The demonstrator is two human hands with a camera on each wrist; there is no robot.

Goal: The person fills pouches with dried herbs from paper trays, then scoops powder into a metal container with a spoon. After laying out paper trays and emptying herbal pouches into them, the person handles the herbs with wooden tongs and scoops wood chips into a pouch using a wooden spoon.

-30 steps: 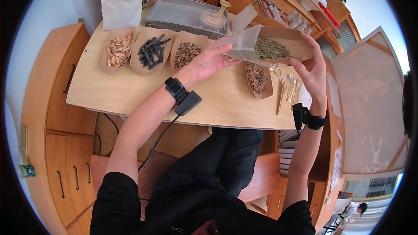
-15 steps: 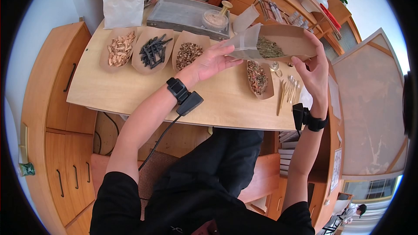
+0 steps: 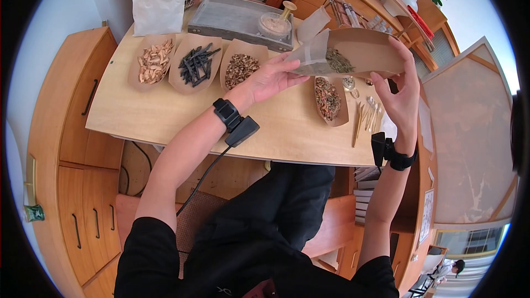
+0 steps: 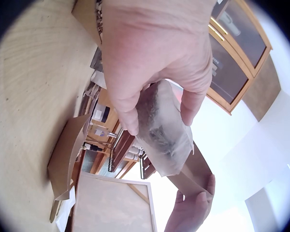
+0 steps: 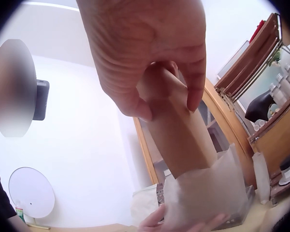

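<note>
My left hand [image 3: 270, 80] holds a translucent white pouch [image 3: 310, 58] by its sides, thumb and fingers on either side of it. In the left wrist view, dark herb bits show through the pouch [image 4: 162, 128]. With my right hand [image 3: 402, 85] I grip the far end of a brown paper tray [image 3: 372, 49], its other end tucked into the pouch mouth. A small heap of dried green herb [image 3: 338, 62] lies in the tray beside the pouch opening. In the right wrist view the tray [image 5: 181, 130] slopes down into the pouch. Both are held above the table.
Paper trays of pale wood chips [image 3: 154, 65], black sticks [image 3: 196, 66] and brown chopped herb [image 3: 240, 70] stand left. A tray of mixed herbs [image 3: 327, 99] and slim tools [image 3: 367, 118] lie right. Behind are a grey tray [image 3: 226, 22], a powder jar [image 3: 274, 23] and a zip bag [image 3: 159, 3].
The green herb heap in the paper tray has shrunk and slid left toward the pouch, baring more of the tray. Both hands keep their hold.
</note>
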